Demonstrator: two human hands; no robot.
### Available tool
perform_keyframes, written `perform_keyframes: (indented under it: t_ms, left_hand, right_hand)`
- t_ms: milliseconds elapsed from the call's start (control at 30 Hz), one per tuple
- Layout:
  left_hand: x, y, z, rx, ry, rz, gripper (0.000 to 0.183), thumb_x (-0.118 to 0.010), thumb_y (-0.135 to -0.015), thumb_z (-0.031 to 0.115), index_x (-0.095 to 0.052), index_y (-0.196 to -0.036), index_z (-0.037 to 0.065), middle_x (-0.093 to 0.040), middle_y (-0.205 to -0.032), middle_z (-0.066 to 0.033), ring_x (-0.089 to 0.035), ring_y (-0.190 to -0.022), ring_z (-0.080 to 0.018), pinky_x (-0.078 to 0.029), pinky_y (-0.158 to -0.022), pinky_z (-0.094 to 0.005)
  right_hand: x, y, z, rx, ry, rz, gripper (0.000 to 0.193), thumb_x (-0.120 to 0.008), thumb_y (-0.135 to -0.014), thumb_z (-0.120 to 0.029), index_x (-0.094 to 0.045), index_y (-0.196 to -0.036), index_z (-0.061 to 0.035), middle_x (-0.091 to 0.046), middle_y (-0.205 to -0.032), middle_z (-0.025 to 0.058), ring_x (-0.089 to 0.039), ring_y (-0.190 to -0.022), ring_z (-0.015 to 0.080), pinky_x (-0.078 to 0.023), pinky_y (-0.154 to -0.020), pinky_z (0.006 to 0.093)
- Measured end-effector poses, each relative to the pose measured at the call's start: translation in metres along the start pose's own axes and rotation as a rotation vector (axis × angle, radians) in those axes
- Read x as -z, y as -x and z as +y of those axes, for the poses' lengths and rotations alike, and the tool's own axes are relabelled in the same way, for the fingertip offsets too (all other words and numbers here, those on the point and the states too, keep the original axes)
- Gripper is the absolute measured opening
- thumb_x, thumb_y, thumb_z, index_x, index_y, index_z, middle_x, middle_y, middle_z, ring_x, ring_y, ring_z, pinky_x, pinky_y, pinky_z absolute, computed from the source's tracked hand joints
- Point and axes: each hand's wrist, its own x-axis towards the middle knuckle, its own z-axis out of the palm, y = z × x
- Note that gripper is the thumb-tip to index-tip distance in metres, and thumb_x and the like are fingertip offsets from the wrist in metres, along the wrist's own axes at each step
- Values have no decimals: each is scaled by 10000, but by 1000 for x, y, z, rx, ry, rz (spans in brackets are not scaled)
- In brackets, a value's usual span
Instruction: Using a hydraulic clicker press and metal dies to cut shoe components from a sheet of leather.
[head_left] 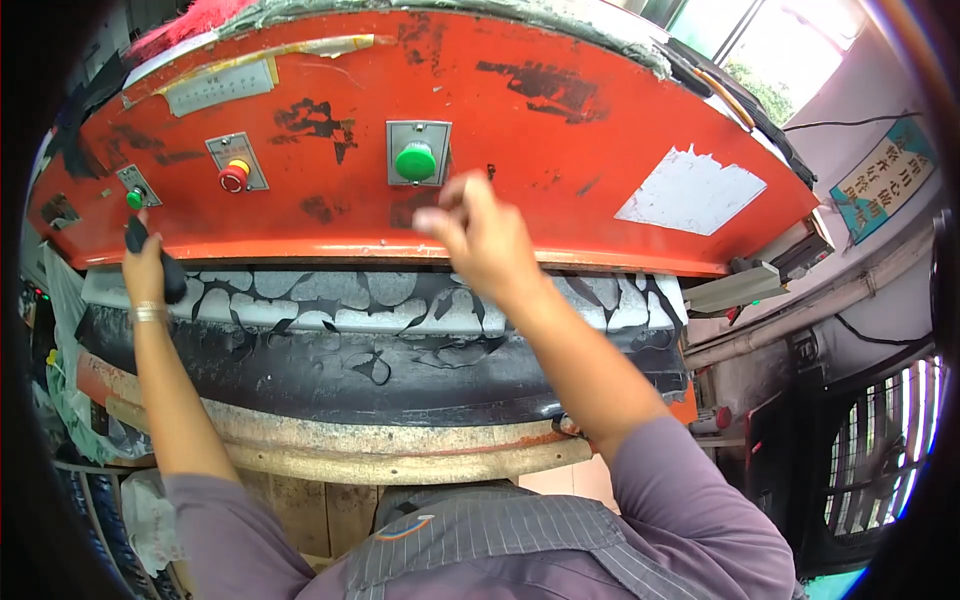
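My left hand (145, 268) holds a dark, rounded flat piece (174, 280) that looks cut from black sheet. One finger of it reaches up to a small green button (135, 199) on the orange-red machine panel (330, 205). In front of the panel is my right hand (492, 245), bare, with thumb and forefinger apart and the other fingers curled. It is just below and right of a large green push button (415, 161), apart from it. Below the panel lies black sheet material (300, 365) with curved cut-outs, over a pale grey board (390, 288).
A red stop button on a yellow base (234, 176) sits between the green buttons. Worn wooden edging (400, 455) runs along the front of the bed. White paper (690, 190) is stuck on the panel's right. A plastic bag (150, 520) hangs at lower left, and a barred opening (880, 450) is at right.
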Motion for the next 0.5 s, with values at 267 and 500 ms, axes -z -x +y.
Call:
perform_keyframes:
  t_ms: [267, 500]
  left_hand:
    - [-92, 295, 63, 602, 219, -908, 166, -629, -820, 84, -640, -977, 31, -637, -789, -31, -599, -666, -109, -499, -627, -277]
    - [-111, 316, 52, 586, 150, -1090, 122, -620, -849, 86, -612, -953, 22, -603, -800, -13, -553, -729, -100, -459, -682, -258]
  right_hand:
    - [19, 207, -15, 54, 127, -882, 546, -720, -754, -406, -574, -1064, 20, -609, -990, 188, -577, -972, 362, -490, -817, 438]
    - [13, 237, -22, 16, 410, -680, 424, -769, -623, -226, -591, -945, -15, -596, -911, 120, -562, -901, 272, -488, -793, 344]
